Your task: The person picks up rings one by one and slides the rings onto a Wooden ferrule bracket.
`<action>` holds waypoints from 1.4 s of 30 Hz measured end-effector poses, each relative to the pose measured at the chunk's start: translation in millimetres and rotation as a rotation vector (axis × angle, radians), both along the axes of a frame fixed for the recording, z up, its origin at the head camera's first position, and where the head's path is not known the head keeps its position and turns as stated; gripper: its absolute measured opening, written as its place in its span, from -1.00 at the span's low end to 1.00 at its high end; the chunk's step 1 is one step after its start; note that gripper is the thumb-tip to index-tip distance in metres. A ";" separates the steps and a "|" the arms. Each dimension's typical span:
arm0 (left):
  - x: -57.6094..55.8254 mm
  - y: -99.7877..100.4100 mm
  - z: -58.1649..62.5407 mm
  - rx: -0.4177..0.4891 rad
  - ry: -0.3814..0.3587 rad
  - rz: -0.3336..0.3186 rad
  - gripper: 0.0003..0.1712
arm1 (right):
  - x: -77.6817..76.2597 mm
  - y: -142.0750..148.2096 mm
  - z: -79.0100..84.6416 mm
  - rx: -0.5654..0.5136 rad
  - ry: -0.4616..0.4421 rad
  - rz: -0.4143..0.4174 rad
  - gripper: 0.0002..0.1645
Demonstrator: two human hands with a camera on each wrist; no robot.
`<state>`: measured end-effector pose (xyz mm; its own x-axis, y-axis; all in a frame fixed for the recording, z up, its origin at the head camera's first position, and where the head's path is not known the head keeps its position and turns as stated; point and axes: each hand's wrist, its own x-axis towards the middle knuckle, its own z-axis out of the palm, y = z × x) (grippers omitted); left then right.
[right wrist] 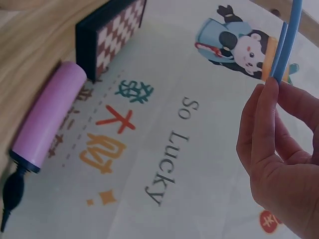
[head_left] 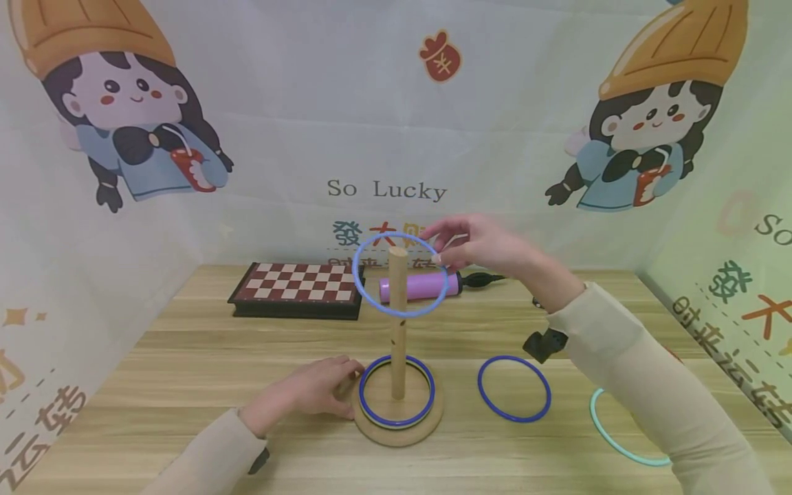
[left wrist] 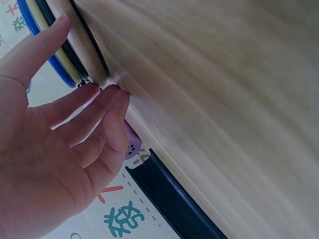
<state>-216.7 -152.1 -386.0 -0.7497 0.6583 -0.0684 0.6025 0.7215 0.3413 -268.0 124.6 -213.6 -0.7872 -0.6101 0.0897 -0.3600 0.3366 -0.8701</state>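
My right hand (head_left: 485,244) pinches a light blue ring (head_left: 408,314) between thumb and fingers. The ring is tilted around the top of an upright wooden peg (head_left: 398,344) in the head view, though whether the peg passes through it is unclear. My left hand (head_left: 309,388) holds the left rim of the round wooden base (head_left: 396,437), its thumb and fingertips at the edge. A dark blue ring (head_left: 361,395) lies around the peg on the base, with a yellow ring (left wrist: 64,59) and a dark ring beneath it.
Another blue ring (head_left: 515,418) and a mint ring (head_left: 625,450) lie on the table at right, the mint one partly behind my sleeve. Behind the peg are a checkered game box (head_left: 303,282) and a pink hand pump (head_left: 423,287). A printed cloth (head_left: 390,110) surrounds the table.
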 end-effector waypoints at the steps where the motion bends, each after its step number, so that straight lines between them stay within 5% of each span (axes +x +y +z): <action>1: 0.1 -0.1 -0.1 0.000 0.002 -0.002 -0.30 | -0.3 -1.0 -4.2 0.003 -0.006 -0.003 -0.55; 22: 2.6 -0.3 0.6 0.016 0.023 -0.008 -0.33 | -1.2 -6.1 -76.7 -0.045 -0.137 0.025 -0.57; 42: -0.4 -1.6 -1.7 0.007 0.033 -0.015 -0.30 | 5.9 -8.8 -127.0 0.043 -0.200 0.054 -0.61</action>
<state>-217.1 -153.8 -387.7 -0.7416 0.6697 -0.0392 0.6239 0.7101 0.3265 -262.1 115.9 -340.6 -0.7526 -0.6520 -0.0921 -0.2002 0.3599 -0.9112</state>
